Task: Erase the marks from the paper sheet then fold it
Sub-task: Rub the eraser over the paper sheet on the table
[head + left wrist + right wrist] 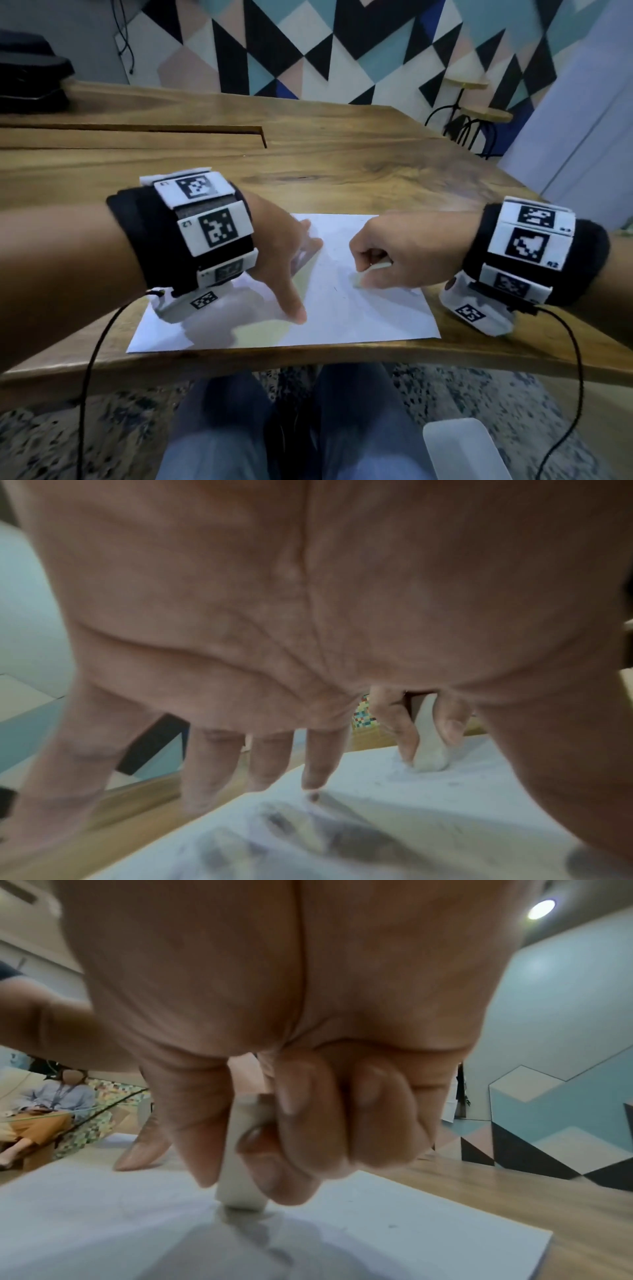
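A white paper sheet (342, 315) lies flat near the front edge of the wooden table (308, 164). My left hand (291, 263) is spread on the sheet's left half, its straight fingers (318, 761) and thumb pressing down. My right hand (380, 260) grips a white eraser (240, 1164) upright between thumb and curled fingers. The eraser's tip (430, 758) touches the paper near the sheet's middle. Faint pencil marks (394, 776) show around the tip.
A slot (137, 130) runs across the table's back left, with a black object (30, 78) behind it. Stools (469, 116) stand at the far right. A person sits in the background (44, 1107). My knees (294, 428) are below the table edge.
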Tool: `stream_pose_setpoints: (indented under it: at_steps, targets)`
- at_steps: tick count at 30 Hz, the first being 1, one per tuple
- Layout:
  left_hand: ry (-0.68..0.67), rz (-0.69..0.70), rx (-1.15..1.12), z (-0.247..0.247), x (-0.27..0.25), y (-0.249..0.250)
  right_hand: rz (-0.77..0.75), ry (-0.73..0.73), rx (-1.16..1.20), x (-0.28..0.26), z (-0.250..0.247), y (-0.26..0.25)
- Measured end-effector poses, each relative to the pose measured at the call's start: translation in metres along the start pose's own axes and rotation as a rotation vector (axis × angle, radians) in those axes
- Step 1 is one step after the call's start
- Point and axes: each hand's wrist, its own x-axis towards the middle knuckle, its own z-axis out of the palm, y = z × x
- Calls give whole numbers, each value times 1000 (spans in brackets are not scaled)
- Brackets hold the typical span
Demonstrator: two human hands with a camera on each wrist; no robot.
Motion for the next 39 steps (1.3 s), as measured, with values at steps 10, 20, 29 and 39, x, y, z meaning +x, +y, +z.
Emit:
stream_pose_setpoints:
  at_steps: [10, 20, 29, 39]
  targets:
    - [48, 162, -66, -4, 12, 22, -113, -4, 88, -12, 7, -19]
    - [16, 159, -63, -8, 11, 24, -148, -26, 61, -11, 5, -24]
    - [0, 204, -84, -7, 8, 25, -195, -71, 161, -7, 6, -30]
    - [-5, 110, -32, -9, 8, 26, -112, -64, 109, -2, -1, -13]
